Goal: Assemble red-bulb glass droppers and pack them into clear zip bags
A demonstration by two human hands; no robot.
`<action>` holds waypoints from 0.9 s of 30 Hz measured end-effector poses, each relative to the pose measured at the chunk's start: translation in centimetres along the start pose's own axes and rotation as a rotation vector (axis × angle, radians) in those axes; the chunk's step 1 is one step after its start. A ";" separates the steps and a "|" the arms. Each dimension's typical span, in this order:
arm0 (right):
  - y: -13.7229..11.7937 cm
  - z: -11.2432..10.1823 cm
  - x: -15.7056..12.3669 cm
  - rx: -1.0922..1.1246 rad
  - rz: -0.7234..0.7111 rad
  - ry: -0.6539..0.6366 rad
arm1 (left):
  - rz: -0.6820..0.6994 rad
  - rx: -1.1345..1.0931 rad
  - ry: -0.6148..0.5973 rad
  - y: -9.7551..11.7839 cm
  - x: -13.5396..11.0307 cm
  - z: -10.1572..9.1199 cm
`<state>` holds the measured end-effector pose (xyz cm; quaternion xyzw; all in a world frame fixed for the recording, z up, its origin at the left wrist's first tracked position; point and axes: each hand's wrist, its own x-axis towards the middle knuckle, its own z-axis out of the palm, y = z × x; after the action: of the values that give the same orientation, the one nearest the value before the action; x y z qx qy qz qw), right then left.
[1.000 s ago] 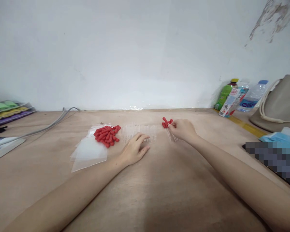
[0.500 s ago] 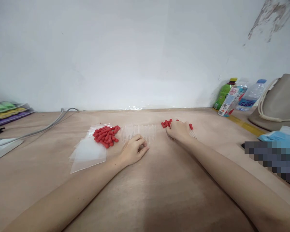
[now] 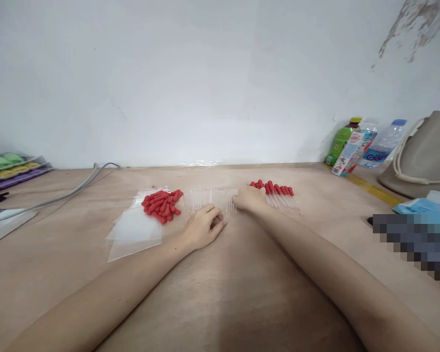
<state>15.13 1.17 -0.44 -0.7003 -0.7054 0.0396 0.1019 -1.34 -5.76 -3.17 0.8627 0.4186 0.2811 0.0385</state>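
Clear, thin glass dropper tubes lie side by side in a row at the middle of the table. My left hand rests just in front of them, fingers loosely curled, with a gap at the thumb and nothing visible held. My right hand is at the row's right end, its fingertips together against the last tubes; whether one is pinched is hidden. Behind and right of it lie several droppers with red rubber bulbs on their tubes. A heap of loose red rubber bulbs sits on clear plastic bags at the left.
A grey cable crosses the table at left, near a tray of coloured pieces. At right stand a green bottle, a carton, a clear bottle and a beige bag. A blue mask lies in front.
My right hand has moved left from the bulbed droppers to the right end of the tube row, uncovering most of those droppers. My left hand stays where it was.
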 end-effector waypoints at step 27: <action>6.4 1.4 -6.3 0.062 -0.455 0.585 | -0.547 0.852 -0.050 -6.6 2.0 -6.1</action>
<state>21.06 -4.85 -3.67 -0.5039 -0.7826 -0.1646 0.3263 -8.15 -1.03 0.89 0.6670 0.7058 0.0442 -0.2346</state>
